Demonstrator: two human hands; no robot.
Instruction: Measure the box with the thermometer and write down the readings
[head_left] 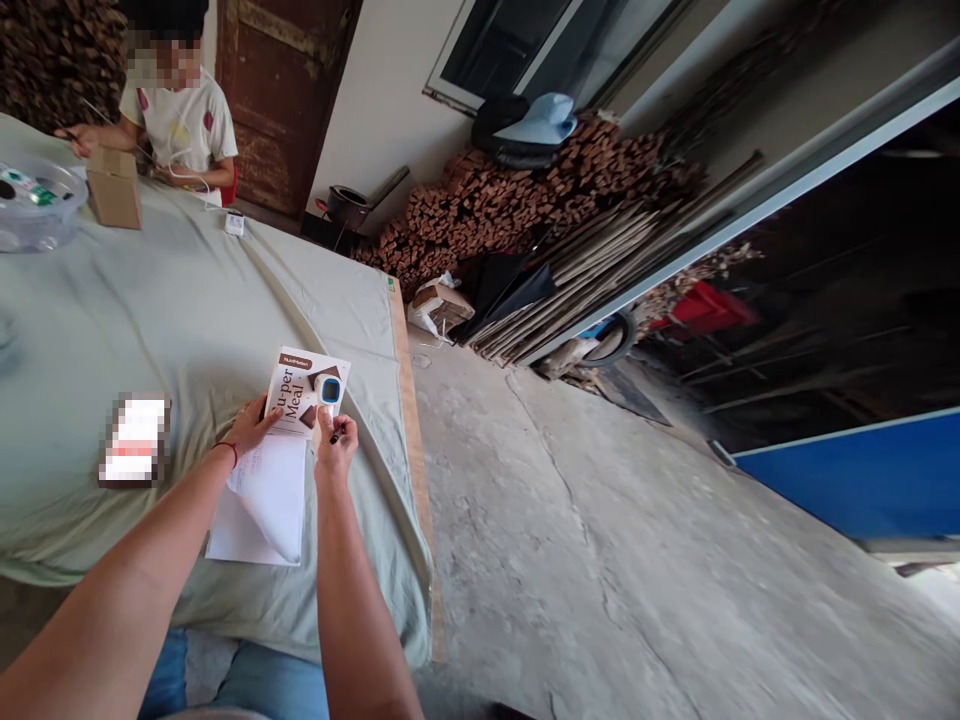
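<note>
A white and brown printed package reading "Meal" stands or lies at the table's right side. My left hand grips its left edge, thumb over the printed front. In front of the package, my right hand holds a white handheld device with a blue-rimmed dark screen, which looks like a thermometer. A black pen also sticks out between the right fingers. Below both hands lie white paper sheets with some writing, one corner curling up. Whether the package touches the sheets is hard to tell.
A pale green cloth covers the table. A phone lies to the left. Farther off are a cardboard box, a clear plastic basin and a small white object. Another person sits at the far side. Stacked firewood lines the wall.
</note>
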